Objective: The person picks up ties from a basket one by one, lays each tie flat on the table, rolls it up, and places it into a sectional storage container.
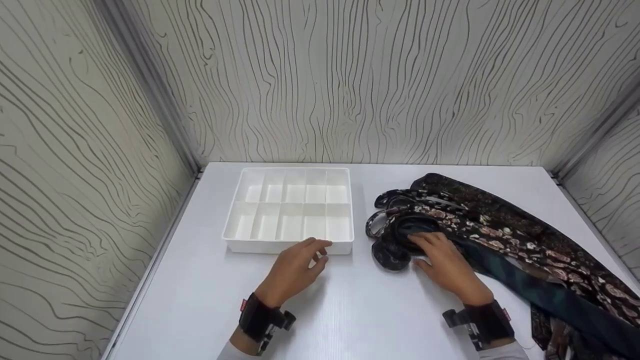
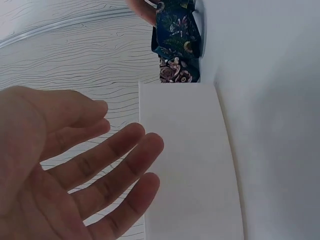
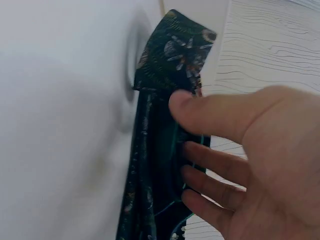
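Long dark fabric strips with floral prints, which look like neckties or scarves, lie in a pile on the right of the table, their looped ends to the left. My right hand is at these looped ends, its fingertips at a dark green strip. In the right wrist view the thumb and fingers are apart and fairly straight; whether they press the cloth I cannot tell. A white divided tray stands left of the pile. My left hand hovers by its front right edge, fingers loose and holding nothing.
The white table bears the tray and the strips. Wood-grain patterned panels close it in at the back and sides. Several strips hang toward the near right corner. The tray has two rows of small compartments.
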`<state>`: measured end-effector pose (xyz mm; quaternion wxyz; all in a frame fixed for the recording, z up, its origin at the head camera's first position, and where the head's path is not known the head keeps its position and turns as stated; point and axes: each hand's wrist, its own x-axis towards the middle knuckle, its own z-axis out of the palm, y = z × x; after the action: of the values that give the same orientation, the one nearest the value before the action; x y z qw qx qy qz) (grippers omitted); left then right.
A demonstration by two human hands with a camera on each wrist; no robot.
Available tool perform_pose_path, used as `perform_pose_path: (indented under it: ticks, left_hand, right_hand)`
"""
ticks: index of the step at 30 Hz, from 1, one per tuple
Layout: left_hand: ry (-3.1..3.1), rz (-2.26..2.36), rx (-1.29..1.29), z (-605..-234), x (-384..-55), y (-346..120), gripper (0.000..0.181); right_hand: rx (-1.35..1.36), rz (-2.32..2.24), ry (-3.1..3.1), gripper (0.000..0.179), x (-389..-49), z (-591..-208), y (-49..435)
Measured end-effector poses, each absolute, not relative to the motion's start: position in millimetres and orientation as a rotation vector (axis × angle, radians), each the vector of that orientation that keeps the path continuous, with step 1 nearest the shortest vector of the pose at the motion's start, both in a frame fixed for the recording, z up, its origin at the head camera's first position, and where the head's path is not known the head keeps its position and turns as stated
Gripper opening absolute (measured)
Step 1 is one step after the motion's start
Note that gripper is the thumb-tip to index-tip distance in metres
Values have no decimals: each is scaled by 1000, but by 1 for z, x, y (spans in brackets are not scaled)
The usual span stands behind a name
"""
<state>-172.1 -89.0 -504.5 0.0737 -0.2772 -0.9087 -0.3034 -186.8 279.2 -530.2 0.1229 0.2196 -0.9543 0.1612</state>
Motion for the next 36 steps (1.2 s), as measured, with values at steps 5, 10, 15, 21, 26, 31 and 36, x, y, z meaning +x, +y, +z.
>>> perform_pose_path:
  ticks: [5,10,15,21,26,31,36]
  left_hand:
    - [-2745,-964,-860,-514,-170,-77,29]
    - [-2774,-1004,-901,-520,-169,-66,27]
    - [-2803,-1010,-918,-526,-167,-58,26]
    - [-2826,-1044,-931,-530,-167,-51,27]
    - [-2811,-1097,-919,-532,-169,-44,35]
    - [-2753,-1211,-906,-533,-169,-37,55]
    - [-2728,-1439,-899,-533,-168,-26,76]
  right_hand:
    - [620,315,-2727,48,-195,-540,281]
    - [572,207,-2667,29,-200,-544,279]
    - [531,289,-2670,22,-197,-537,270]
    - [471,569,-2749,23,-188,-525,249]
    - [417,816,-2822,28,-180,-516,227]
    - [431,989,-2824,26,-174,-514,209]
    - [566,1142,-2803,28,-169,-515,198]
